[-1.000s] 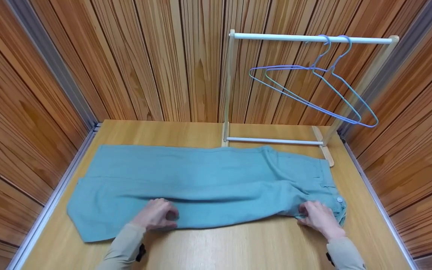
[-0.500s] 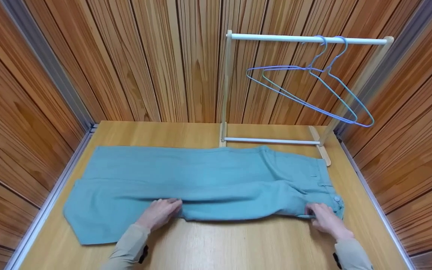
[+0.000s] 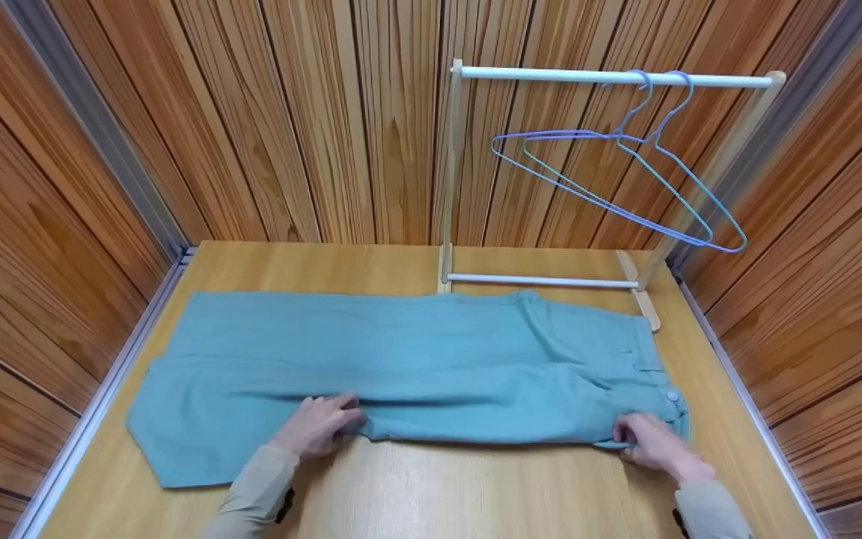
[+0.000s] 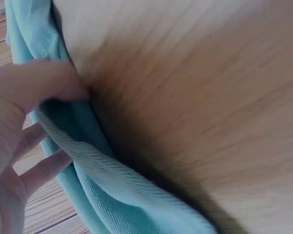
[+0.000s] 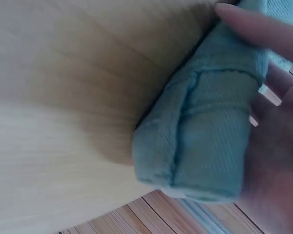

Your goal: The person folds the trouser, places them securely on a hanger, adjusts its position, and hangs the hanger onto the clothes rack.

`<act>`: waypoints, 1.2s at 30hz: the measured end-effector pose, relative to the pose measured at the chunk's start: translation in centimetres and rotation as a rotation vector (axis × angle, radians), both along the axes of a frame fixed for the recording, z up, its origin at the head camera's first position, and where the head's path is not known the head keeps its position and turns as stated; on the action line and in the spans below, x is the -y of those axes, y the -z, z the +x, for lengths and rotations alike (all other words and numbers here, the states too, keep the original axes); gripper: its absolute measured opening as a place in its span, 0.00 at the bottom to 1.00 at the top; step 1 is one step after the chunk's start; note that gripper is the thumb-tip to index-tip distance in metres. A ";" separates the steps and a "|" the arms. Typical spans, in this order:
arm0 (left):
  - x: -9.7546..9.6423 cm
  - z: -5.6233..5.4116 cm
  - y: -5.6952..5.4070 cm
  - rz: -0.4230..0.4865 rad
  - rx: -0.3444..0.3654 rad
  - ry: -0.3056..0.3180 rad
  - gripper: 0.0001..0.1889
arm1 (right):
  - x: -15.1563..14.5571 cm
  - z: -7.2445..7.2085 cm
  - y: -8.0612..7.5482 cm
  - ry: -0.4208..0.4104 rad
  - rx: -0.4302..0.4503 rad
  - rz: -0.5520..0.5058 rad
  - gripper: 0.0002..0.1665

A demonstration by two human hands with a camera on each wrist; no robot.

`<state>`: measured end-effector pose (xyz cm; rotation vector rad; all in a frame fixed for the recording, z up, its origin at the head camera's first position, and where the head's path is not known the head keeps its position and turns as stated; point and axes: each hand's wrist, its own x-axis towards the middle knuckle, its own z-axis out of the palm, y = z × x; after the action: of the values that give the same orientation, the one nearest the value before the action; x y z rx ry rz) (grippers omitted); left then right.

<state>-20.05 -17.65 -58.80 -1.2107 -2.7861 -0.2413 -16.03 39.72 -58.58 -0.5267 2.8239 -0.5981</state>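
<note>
Wood-grained tabletop point(image 3: 416, 498) bears teal trousers point(image 3: 371, 337), stretched out just in front of the rack point(image 3: 543, 73). Along their edge farthest from the rack, the left hand point(image 3: 319, 424) pinches leg cloth and the right hand point(image 3: 652, 440) grips beside the waistband. Two wire hangers point(image 3: 618, 136) hang on the rack; panelled wall point(image 3: 341, 127) rises behind it.

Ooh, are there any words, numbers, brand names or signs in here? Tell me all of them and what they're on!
None that can be read: no writing shows on the blue-green trousers, the hangers or the rack.
The button on the trousers is too small to tell if anything is marked on it.
</note>
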 end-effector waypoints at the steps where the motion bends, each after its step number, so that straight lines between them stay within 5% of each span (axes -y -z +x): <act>1: 0.0 0.0 0.0 0.007 -0.016 0.005 0.10 | 0.7 0.3 -1.0 0.009 -0.005 -0.002 0.10; 2: 0.1 0.0 0.0 0.019 -0.029 0.010 0.09 | 1.5 0.9 -2.8 -0.013 -0.032 -0.025 0.09; 5: 0.3 0.1 -0.3 0.054 -0.042 0.001 0.06 | 0.6 0.6 -3.4 -0.057 -0.090 -0.132 0.10; 8: 0.6 -0.2 -1.1 0.145 0.052 -0.037 0.06 | -1.4 0.0 -3.2 -0.105 -0.178 -0.260 0.12; 14: 1.6 -0.9 -2.8 0.487 0.272 -0.150 0.05 | -3.9 0.4 -5.9 0.048 -0.177 -0.498 0.13; 17: 2.0 -1.2 -3.4 0.573 0.362 -0.197 0.06 | -4.8 1.0 -7.4 0.127 -0.146 -0.611 0.16; 20: 2.2 -1.2 -3.7 0.546 0.471 -0.205 0.09 | -5.6 1.6 -8.1 0.106 -0.113 -0.538 0.17; 23: 2.2 -1.2 -3.8 0.463 0.562 -0.200 0.12 | -5.8 1.8 -8.1 0.004 0.030 -0.406 0.13; 27: 1.7 -1.4 -3.4 0.393 0.544 -0.251 0.14 | -4.9 1.4 -7.6 0.021 0.221 -0.241 0.11; 32: 1.0 -1.9 -2.8 0.322 0.378 -0.275 0.14 | -1.9 0.3 -5.9 0.174 0.127 -0.160 0.14; 36: 0.1 -2.7 -2.5 0.283 0.396 -0.326 0.19 | 1.0 -0.8 -4.2 0.291 -0.056 -0.177 0.13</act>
<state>-22.71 -17.79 -56.28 -0.6920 -3.0697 -0.8955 -16.83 38.68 -54.36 -0.1603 2.9401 -0.9067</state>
